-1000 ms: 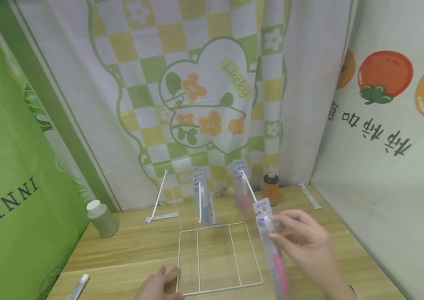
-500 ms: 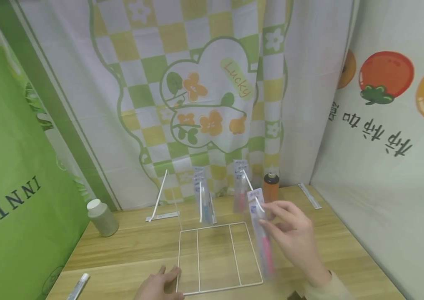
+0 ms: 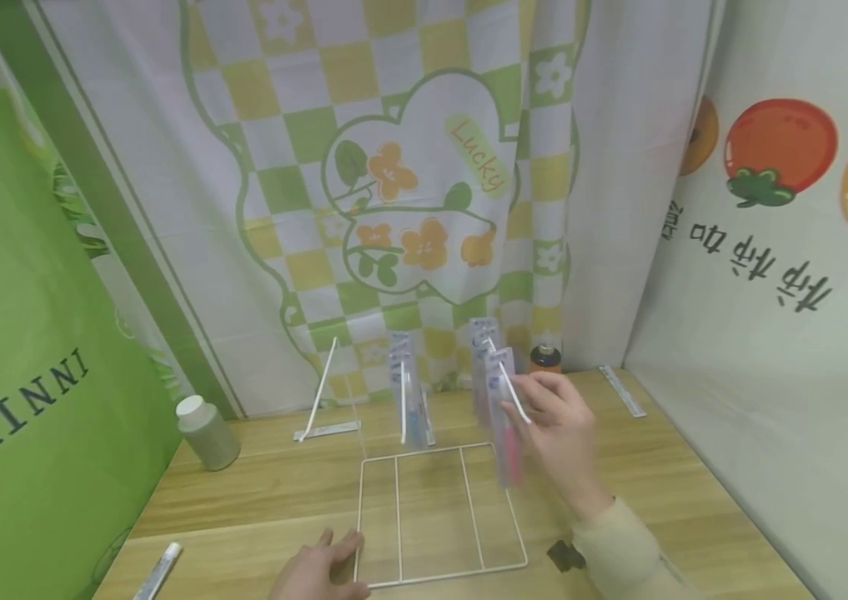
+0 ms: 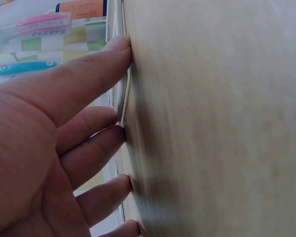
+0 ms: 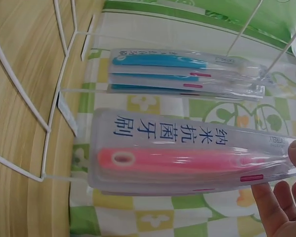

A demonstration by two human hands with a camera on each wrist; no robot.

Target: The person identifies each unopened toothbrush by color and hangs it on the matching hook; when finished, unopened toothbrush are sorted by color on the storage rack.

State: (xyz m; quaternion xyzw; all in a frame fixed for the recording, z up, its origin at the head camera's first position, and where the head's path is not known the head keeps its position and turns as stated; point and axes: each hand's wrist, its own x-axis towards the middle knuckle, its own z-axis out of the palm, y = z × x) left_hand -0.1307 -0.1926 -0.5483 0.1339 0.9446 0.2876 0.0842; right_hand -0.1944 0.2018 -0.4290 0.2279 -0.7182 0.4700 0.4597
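right hand (image 3: 562, 429): raised over the back right of the wire rack, fingers pinching the top of a pink toothbrush pack (image 3: 504, 417), which hangs down from the grip right at the slanted white peg (image 3: 508, 385).
pink toothbrush pack, up close (image 5: 187, 158): clear blister with a pink brush and printed card; only fingertips show at its far end in the wrist view, and whether its hole is already over the peg i cannot tell.
left hand (image 3: 318, 571): flat on the wooden surface (image 3: 243, 500), fingers spread straight, tips pressing against the near left edge of the wire rack base (image 3: 439, 512).
left fingers (image 4: 89, 74): lying against the white wire, steadying it.
other stock: blue toothbrush packs (image 3: 408, 392) hang on the middle peg; more packs sit behind the pink one on the right peg; the left peg (image 3: 318, 387) looks bare.
around: a white-capped bottle (image 3: 206, 432) at the left, an orange bottle (image 3: 544, 358) behind the right hand.
step in hand: by my reckoning, hanging the pink pack on the right peg.
next move: likely calls for lining the hang hole with the peg tip and sliding the pack back, rack held still.
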